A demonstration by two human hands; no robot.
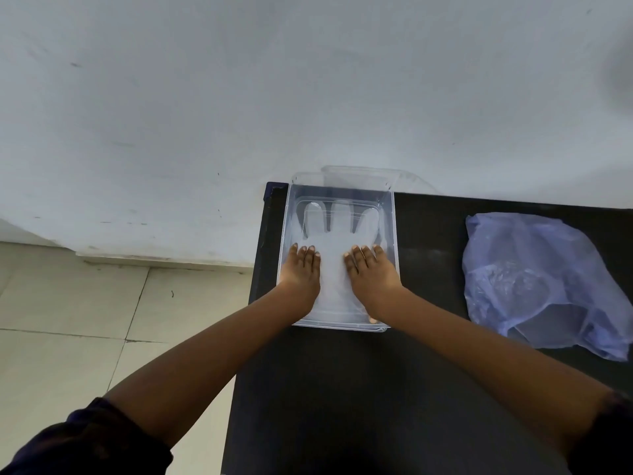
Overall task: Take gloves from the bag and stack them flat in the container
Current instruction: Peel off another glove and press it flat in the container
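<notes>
A clear plastic container (388, 214) stands at the far left corner of the black table. Inside it a translucent glove (337, 228) lies flat, fingers pointing away from me. My left hand (301, 270) presses palm-down on the glove's left side. On the glove's right side rests my right hand (371, 272), also flat with fingers extended. Neither hand grips anything. A crumpled blue plastic bag (534, 279) lies on the table to the right of the container, its mouth facing me. More translucent gloves show faintly through the bag.
The black table (428, 371) ends just left of the container, with beige floor tiles (68, 320) below. A white wall (239, 97) rises directly behind the table. A clear lid (363, 174) leans behind the container against the wall.
</notes>
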